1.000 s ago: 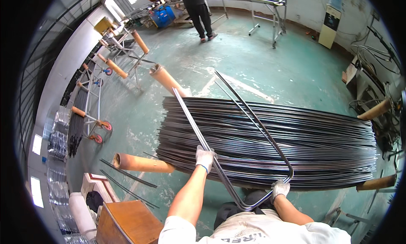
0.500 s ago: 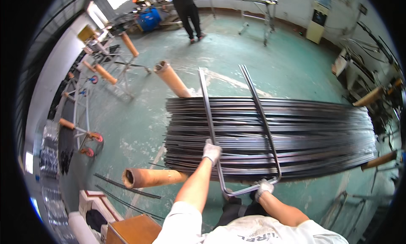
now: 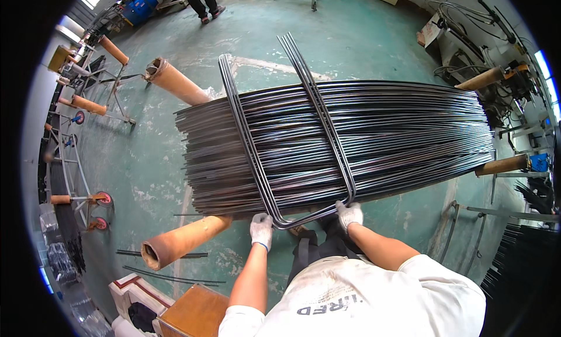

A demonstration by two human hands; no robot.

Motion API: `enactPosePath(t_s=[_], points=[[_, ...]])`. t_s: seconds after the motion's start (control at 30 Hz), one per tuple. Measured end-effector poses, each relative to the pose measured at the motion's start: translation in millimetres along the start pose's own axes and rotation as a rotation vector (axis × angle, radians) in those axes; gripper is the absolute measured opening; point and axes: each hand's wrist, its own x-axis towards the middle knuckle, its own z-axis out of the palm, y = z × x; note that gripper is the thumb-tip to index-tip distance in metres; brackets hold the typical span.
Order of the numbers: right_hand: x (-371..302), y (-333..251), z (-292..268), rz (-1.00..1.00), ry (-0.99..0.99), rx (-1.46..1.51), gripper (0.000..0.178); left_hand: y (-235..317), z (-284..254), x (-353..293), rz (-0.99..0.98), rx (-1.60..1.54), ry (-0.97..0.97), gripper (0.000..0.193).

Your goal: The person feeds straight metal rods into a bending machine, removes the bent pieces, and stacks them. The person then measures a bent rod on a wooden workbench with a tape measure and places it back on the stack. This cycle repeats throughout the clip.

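Observation:
Several dark metal tubes bent into a U [image 3: 330, 123] lie nested together across a wide stack of long, thin black metal rods [image 3: 409, 135]. Their two legs point away from me, and the closed bend faces my body. My left hand [image 3: 261, 229], in a white glove, is at the left corner of the bend, its curled fingers against the tubes. At the right corner, my right hand [image 3: 349, 215], also gloved, closes round the bend. The undersides of the fingers are hidden on both hands.
Thick brown posts [image 3: 187, 240] jut out around the stack. Loose rods [image 3: 169, 275] lie on the green floor near a brown wooden box [image 3: 196, 313]. Wheeled metal racks [image 3: 76, 173] stand to the left. A person [image 3: 201, 1] stands at the far side.
My left hand has moved from the left leg down to the near left corner. My right hand stays by the right corner. The view has shifted, bringing the stack lower left.

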Motion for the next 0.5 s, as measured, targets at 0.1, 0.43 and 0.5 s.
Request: enactPosePath(t_s=[0.1, 0.43, 0.5], points=[[-3, -41, -57, -0.197, 0.123, -0.095, 0.067, -18, 13, 10, 0.03, 0.144, 0.083, 0.038], [58, -75, -64, -0.488, -0.125, -0.552, 0.026, 0, 18, 12, 0.129, 0.468, 0.106, 0.036], [56, -81, -72, -0.491, -0.19, -0.565, 0.026, -5, 18, 14, 0.132, 0.437, 0.093, 0.03]])
